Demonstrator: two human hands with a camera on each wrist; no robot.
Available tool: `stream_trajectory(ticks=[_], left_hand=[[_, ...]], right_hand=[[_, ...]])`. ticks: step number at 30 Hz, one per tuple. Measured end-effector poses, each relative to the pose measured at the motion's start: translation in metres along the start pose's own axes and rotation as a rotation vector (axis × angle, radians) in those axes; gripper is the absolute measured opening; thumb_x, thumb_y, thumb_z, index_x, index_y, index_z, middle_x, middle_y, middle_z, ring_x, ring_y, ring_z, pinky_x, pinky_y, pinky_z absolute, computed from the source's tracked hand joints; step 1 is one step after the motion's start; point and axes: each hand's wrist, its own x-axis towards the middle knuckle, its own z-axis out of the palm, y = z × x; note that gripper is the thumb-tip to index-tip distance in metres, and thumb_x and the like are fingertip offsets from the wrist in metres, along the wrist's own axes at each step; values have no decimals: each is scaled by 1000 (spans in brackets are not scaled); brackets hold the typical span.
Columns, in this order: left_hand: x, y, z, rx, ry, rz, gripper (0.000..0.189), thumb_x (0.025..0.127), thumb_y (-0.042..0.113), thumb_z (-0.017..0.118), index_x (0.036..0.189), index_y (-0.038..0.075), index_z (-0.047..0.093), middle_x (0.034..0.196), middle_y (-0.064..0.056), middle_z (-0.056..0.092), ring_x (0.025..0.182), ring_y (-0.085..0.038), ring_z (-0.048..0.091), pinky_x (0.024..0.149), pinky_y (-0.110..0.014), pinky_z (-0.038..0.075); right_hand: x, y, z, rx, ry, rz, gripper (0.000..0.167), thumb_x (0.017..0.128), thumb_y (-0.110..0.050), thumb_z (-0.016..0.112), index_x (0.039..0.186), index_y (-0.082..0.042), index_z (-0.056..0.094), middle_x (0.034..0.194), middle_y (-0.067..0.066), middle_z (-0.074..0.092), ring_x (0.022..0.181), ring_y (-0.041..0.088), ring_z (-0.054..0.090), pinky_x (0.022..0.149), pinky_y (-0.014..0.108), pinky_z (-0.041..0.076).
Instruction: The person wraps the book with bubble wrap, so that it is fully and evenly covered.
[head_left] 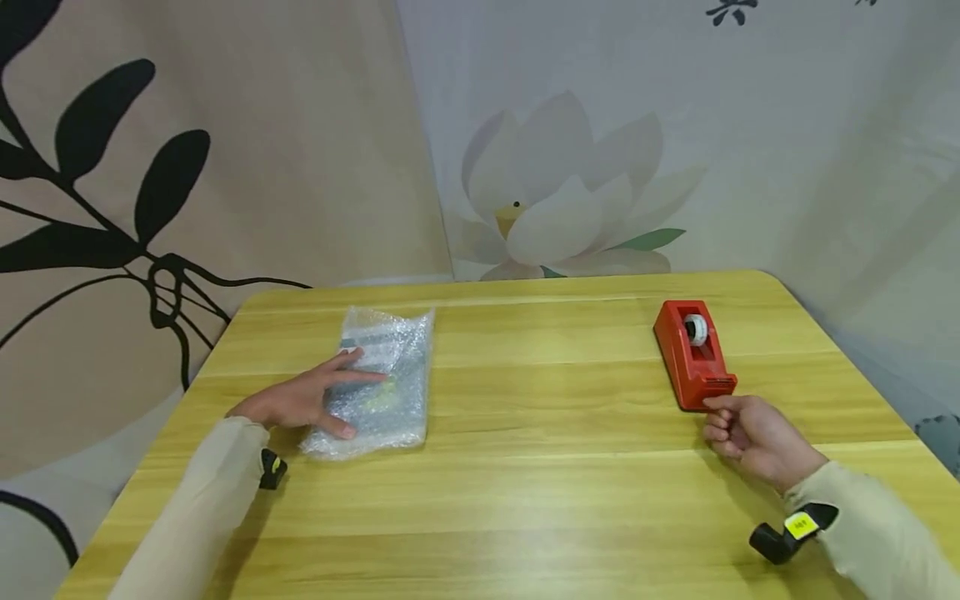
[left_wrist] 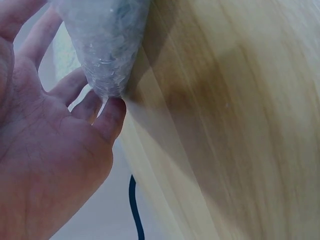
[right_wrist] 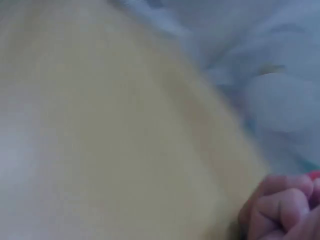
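Observation:
A flat package in clear bubble wrap [head_left: 408,408] lies on the left half of the table, with something pale and dark-printed inside. My left hand [head_left: 303,402] rests across its left side with fingers spread and fairly straight. In the left wrist view, the thumb touches a corner of the bubble wrap [left_wrist: 107,50], the other fingers lying along its far side. A red tape dispenser [head_left: 678,358] with a small white roll [head_left: 696,330] stands at the right. My right hand [head_left: 757,437] has curled fingers, its fingertips at the dispenser's front lower end; no tape strip can be made out there.
Both things are on a yellow wood-grain table [head_left: 525,500]. Its back edge meets a printed cloth backdrop [head_left: 315,167] with leaves and a pale flower. A wrist camera [head_left: 795,533] juts out below the right sleeve. The right wrist view is blurred.

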Motion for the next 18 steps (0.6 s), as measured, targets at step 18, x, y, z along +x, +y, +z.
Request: stream_trajectory(ticks=[18], left_hand=[[-1,3,0,23,13,7,85,73,32,89,148,23,51,169,-24,-2,151,-56,-8,102,-89,7]], right_hand=[[-30,-31,86,-1051,-187,-662,16,105,-21,53,94,-12,59,72,2,55,56,17,54,48,29,42]])
